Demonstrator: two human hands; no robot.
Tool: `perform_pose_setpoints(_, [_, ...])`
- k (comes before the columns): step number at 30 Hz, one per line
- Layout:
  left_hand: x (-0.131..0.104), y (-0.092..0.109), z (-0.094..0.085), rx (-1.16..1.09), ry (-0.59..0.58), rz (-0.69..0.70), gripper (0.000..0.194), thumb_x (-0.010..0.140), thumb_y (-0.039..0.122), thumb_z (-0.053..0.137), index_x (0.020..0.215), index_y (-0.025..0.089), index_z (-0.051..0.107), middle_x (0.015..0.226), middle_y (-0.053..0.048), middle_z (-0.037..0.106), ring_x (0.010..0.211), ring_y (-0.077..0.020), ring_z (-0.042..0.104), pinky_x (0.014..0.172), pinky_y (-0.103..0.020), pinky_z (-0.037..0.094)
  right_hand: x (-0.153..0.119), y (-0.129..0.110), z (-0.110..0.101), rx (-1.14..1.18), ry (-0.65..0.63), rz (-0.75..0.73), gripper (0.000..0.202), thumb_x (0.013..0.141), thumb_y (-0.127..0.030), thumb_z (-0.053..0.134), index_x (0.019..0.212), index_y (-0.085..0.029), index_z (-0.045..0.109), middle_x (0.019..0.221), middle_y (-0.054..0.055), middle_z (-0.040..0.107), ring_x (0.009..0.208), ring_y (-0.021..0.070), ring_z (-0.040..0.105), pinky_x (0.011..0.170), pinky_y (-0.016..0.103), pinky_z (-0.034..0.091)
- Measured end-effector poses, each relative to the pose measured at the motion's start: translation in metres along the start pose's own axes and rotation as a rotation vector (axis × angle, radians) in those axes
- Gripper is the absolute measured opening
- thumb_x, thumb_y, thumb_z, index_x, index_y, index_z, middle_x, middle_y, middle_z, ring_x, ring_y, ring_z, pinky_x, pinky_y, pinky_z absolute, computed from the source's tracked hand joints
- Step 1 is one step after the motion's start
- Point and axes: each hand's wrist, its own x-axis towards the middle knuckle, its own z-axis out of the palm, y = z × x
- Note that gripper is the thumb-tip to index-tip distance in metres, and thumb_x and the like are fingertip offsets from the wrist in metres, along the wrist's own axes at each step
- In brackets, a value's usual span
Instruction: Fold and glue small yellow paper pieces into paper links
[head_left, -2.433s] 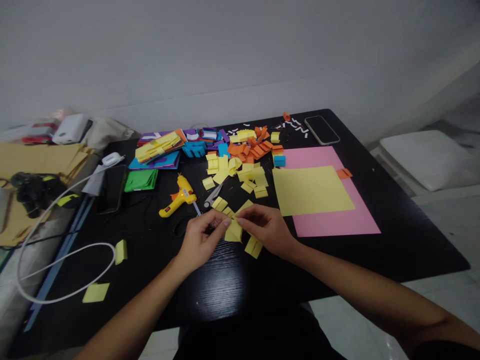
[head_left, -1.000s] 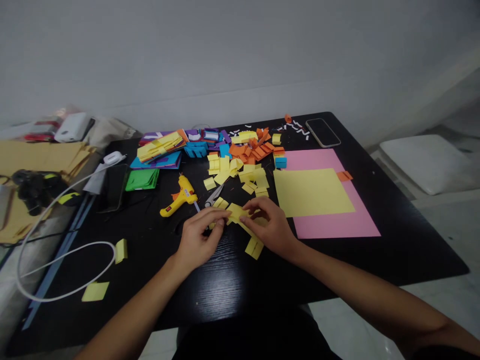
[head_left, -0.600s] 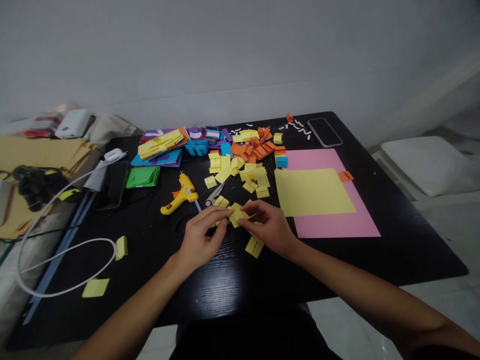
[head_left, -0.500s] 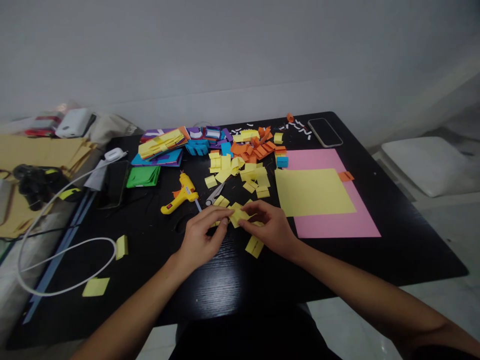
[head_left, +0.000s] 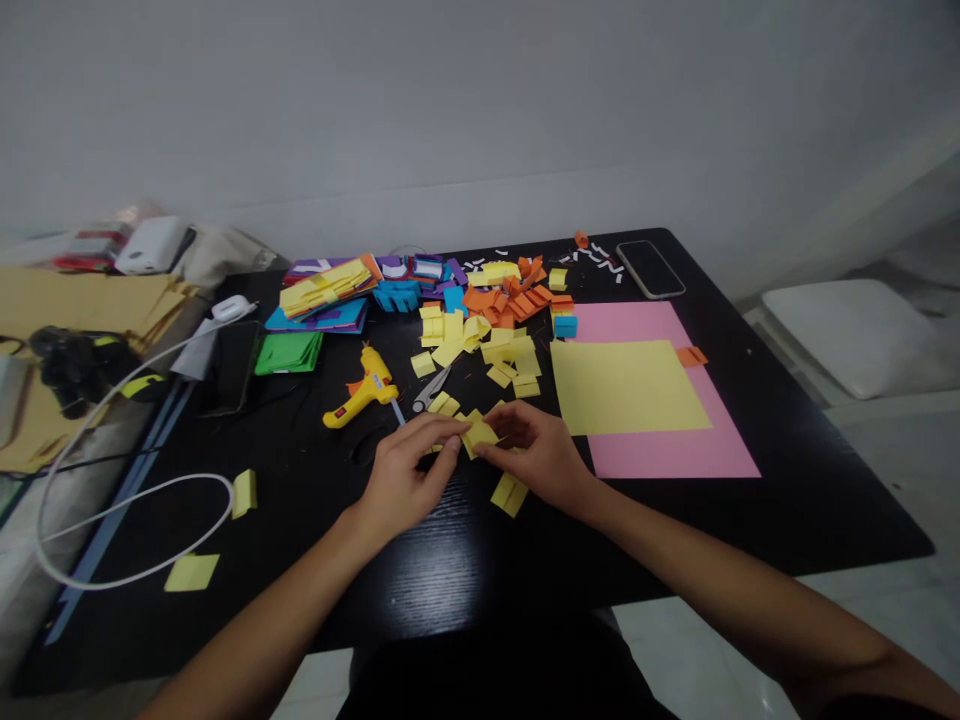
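A small yellow paper piece [head_left: 480, 433] is pinched between my two hands, low over the table's middle. My left hand [head_left: 415, 468] has its thumb and fingertips at the left edge of the piece. On the other side, my right hand [head_left: 538, 452] grips it with thumb and forefinger. Just beyond lie scissors [head_left: 431, 388], their handles partly covered by yellow paper. A creased yellow piece [head_left: 509, 494] rests below my right fingers. Several folded yellow paper pieces [head_left: 450, 335] are heaped farther back, next to orange folded paper strips [head_left: 499, 303].
A yellow glue gun [head_left: 365, 388] lies left of the scissors. Right of my hands, a yellow sheet [head_left: 634, 385] overlaps a pink sheet [head_left: 675, 458]. A phone [head_left: 650, 268] lies at the back right. A white cable [head_left: 135, 495] loops over the left side, near green paper [head_left: 289, 354].
My hands stay almost in place, with the fingers shifting slightly on the yellow paper piece. The camera view has moved a little. Other things look the same.
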Motion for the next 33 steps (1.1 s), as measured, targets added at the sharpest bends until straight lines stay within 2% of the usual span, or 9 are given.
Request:
perform_pose_setpoints(5, [0.0000, 0.0001, 0.0011, -0.002, -0.008, 0.001, 0.020, 0.097, 0.013, 0.058, 0.109, 0.018, 0.073, 0.102, -0.009, 0.075, 0.093, -0.0179, 0.073, 0.083, -0.030, 0.059, 0.0000, 0.0011, 0.0009, -0.004, -0.002, -0.023, 0.027, 0.076, -0.026, 0.080, 0.099, -0.020, 0.068, 0.092, 0.004, 0.076, 0.078, 0.0174, 0.075, 0.071, 0.029, 0.065])
perform_pose_setpoints(12, [0.0004, 0.0006, 0.0022, 0.000, -0.017, -0.023, 0.019, 0.097, 0.013, 0.057, 0.108, 0.017, 0.072, 0.101, -0.009, 0.075, 0.091, -0.0174, 0.074, 0.080, -0.028, 0.059, -0.0020, 0.0007, 0.0010, -0.202, 0.045, -0.125, 0.014, 0.083, -0.023, 0.072, 0.097, -0.020, 0.071, 0.088, 0.004, 0.077, 0.077, 0.0183, 0.075, 0.073, 0.031, 0.063])
perform_pose_setpoints(22, [0.0008, 0.0020, 0.0012, 0.035, -0.014, -0.079, 0.014, 0.099, 0.016, 0.057, 0.100, 0.017, 0.071, 0.092, -0.005, 0.075, 0.080, -0.0141, 0.071, 0.075, -0.024, 0.056, 0.0002, 0.0022, -0.0008, -0.133, 0.035, -0.090, 0.012, 0.090, -0.029, 0.072, 0.098, -0.022, 0.078, 0.088, 0.005, 0.079, 0.080, 0.0205, 0.076, 0.073, 0.033, 0.061])
perform_pose_setpoints(26, [0.0006, 0.0018, 0.0011, 0.045, -0.014, -0.102, 0.016, 0.100, 0.019, 0.057, 0.092, 0.016, 0.070, 0.088, -0.004, 0.074, 0.078, -0.0142, 0.070, 0.073, -0.024, 0.053, 0.0009, 0.0029, -0.0003, -0.025, 0.005, -0.019, 0.020, 0.085, -0.031, 0.077, 0.102, -0.022, 0.078, 0.096, 0.006, 0.080, 0.086, 0.0214, 0.076, 0.079, 0.035, 0.062])
perform_pose_setpoints(30, [0.0010, 0.0002, 0.0010, 0.029, 0.004, -0.134, 0.018, 0.099, 0.022, 0.060, 0.087, 0.017, 0.071, 0.083, -0.004, 0.074, 0.073, -0.0142, 0.069, 0.069, -0.025, 0.052, 0.0018, 0.0011, -0.0013, 0.182, -0.098, 0.118, 0.035, 0.074, -0.031, 0.086, 0.106, -0.020, 0.078, 0.094, 0.005, 0.080, 0.081, 0.0197, 0.076, 0.080, 0.035, 0.063])
perform_pose_setpoints(33, [0.0013, -0.0013, 0.0016, -0.005, 0.013, -0.180, 0.017, 0.098, 0.024, 0.062, 0.087, 0.017, 0.074, 0.082, -0.003, 0.075, 0.071, -0.0144, 0.069, 0.066, -0.025, 0.052, 0.0019, -0.0018, -0.0021, 0.224, -0.099, 0.138, 0.039, 0.071, -0.027, 0.087, 0.108, -0.020, 0.078, 0.096, 0.005, 0.080, 0.080, 0.0185, 0.076, 0.081, 0.035, 0.063])
